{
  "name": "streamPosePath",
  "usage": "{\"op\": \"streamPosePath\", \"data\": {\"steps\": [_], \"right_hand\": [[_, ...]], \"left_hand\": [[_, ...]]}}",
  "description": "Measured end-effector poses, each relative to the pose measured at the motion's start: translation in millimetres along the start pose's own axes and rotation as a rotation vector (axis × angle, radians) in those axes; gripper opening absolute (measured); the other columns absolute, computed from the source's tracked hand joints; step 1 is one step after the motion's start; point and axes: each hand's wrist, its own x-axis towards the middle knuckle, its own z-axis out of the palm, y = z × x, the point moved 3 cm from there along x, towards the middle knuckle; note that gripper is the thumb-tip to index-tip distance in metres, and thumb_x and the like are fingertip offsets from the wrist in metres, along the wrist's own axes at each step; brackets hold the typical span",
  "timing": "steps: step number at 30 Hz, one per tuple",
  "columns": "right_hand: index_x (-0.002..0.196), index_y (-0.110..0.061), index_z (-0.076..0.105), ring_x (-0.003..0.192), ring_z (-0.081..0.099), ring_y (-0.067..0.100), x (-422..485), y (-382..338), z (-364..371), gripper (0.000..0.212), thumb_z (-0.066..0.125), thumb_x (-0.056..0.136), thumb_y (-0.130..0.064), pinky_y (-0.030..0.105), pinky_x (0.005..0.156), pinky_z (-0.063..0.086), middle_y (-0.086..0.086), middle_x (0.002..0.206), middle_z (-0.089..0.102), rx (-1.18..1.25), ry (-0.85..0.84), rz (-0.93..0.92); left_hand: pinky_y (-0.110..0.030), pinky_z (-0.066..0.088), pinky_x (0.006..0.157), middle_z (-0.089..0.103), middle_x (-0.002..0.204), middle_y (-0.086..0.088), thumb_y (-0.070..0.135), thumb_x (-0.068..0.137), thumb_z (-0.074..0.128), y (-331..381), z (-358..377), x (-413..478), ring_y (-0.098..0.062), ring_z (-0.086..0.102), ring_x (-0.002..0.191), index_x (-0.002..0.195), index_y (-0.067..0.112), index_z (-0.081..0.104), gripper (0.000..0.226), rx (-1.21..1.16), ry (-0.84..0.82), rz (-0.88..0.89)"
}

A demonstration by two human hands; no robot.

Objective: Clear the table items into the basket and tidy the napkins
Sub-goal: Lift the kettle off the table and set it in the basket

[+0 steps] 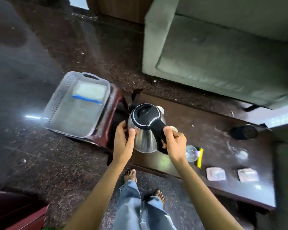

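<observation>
A steel electric kettle (144,135) with a black lid is held above the left end of the dark wooden table (206,130). My right hand (174,141) grips its black handle. My left hand (124,140) presses against the kettle's steel side. To the left, a grey perforated basket (56,105) rests on a maroon stool and holds a white packet with a blue strip (90,93). Two folded napkins (215,174) (248,175) lie near the table's front edge. A clear plastic bottle (191,153) lies behind my right wrist.
On the table also stand a black cup (244,132), a clear glass (239,152), a yellow packet (200,158) and a white cup (160,109) partly hidden behind the kettle. A grey sofa (223,55) stands behind the table. My bare feet are on the dark floor.
</observation>
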Motion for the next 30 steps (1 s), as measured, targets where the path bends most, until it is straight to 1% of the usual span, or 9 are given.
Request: {"op": "streamPosePath", "data": {"steps": [4, 7, 10, 12, 14, 16, 20, 25, 30], "right_hand": [[0.045, -0.005, 0.046, 0.044, 0.040, 0.012, -34, 41, -64, 0.060, 0.044, 0.070, -0.060, 0.027, 0.049, 0.035, 0.002, 0.041, 0.046, -0.064, 0.081, 0.039], [0.042, -0.011, 0.041, 0.045, 0.036, 0.013, -60, 73, -107, 0.057, 0.045, 0.070, -0.061, 0.031, 0.050, 0.033, 0.002, 0.041, 0.042, -0.111, 0.178, 0.100], [0.047, -0.004, 0.039, 0.049, 0.037, 0.015, -80, 101, -139, 0.066, 0.043, 0.069, -0.066, 0.037, 0.052, 0.036, 0.010, 0.046, 0.043, -0.185, 0.240, 0.172], [0.053, 0.004, 0.043, 0.051, 0.040, 0.017, -88, 117, -157, 0.073, 0.042, 0.069, -0.068, 0.041, 0.058, 0.044, 0.010, 0.048, 0.043, -0.221, 0.271, 0.232], [0.053, 0.003, 0.045, 0.051, 0.042, 0.019, -93, 130, -171, 0.074, 0.043, 0.067, -0.069, 0.043, 0.062, 0.047, 0.009, 0.047, 0.044, -0.233, 0.276, 0.278], [0.052, -0.004, 0.049, 0.051, 0.046, 0.022, -97, 139, -184, 0.067, 0.045, 0.066, -0.069, 0.043, 0.063, 0.048, 0.008, 0.044, 0.049, -0.227, 0.269, 0.317], [0.051, -0.011, 0.055, 0.051, 0.051, 0.023, -96, 150, -196, 0.060, 0.048, 0.066, -0.069, 0.042, 0.065, 0.050, 0.005, 0.043, 0.054, -0.223, 0.210, 0.380], [0.059, 0.000, 0.056, 0.049, 0.052, 0.018, -87, 156, -197, 0.069, 0.055, 0.068, -0.068, 0.042, 0.063, 0.051, 0.003, 0.048, 0.058, -0.192, 0.149, 0.413], [0.062, -0.005, 0.063, 0.050, 0.058, 0.014, -71, 152, -199, 0.059, 0.061, 0.079, -0.061, 0.040, 0.067, 0.054, -0.001, 0.052, 0.065, -0.199, 0.104, 0.410]], "left_hand": [[-0.004, 0.039, 0.088, 0.057, 0.122, 0.016, 0.062, 0.081, 0.051, 9, 55, -57, 0.012, 0.053, 0.111, 0.133, 0.017, 0.042, 0.070, -0.206, -0.249, -0.019], [-0.006, 0.039, 0.093, 0.051, 0.134, 0.014, 0.086, 0.060, 0.053, -2, 97, -93, 0.008, 0.049, 0.121, 0.140, 0.024, 0.032, 0.103, -0.220, -0.419, -0.109], [-0.023, 0.039, 0.106, 0.042, 0.146, 0.007, 0.082, 0.046, 0.067, -15, 134, -121, -0.008, 0.042, 0.134, 0.146, 0.024, 0.021, 0.125, -0.264, -0.591, -0.189], [-0.035, 0.034, 0.113, 0.034, 0.151, 0.009, 0.071, 0.045, 0.076, -23, 154, -141, -0.008, 0.033, 0.140, 0.149, 0.023, 0.015, 0.130, -0.254, -0.701, -0.214], [-0.043, 0.029, 0.116, 0.030, 0.154, 0.009, 0.062, 0.045, 0.083, -32, 170, -157, -0.008, 0.029, 0.142, 0.150, 0.026, 0.014, 0.131, -0.265, -0.774, -0.271], [-0.042, 0.027, 0.117, 0.029, 0.155, 0.006, 0.058, 0.043, 0.086, -37, 184, -169, -0.009, 0.027, 0.143, 0.150, 0.024, 0.013, 0.134, -0.278, -0.805, -0.328], [-0.016, 0.035, 0.106, 0.037, 0.148, 0.012, 0.059, 0.040, 0.086, -37, 206, -181, 0.004, 0.035, 0.135, 0.143, 0.029, 0.022, 0.125, -0.288, -0.804, -0.366], [-0.039, 0.035, 0.112, 0.046, 0.145, 0.006, 0.055, 0.050, 0.087, -52, 227, -182, -0.005, 0.043, 0.133, 0.147, 0.028, 0.024, 0.118, -0.260, -0.744, -0.465], [-0.032, 0.043, 0.105, 0.056, 0.134, 0.006, 0.062, 0.055, 0.082, -46, 238, -176, -0.006, 0.052, 0.124, 0.139, 0.031, 0.037, 0.100, -0.225, -0.690, -0.532]]}}
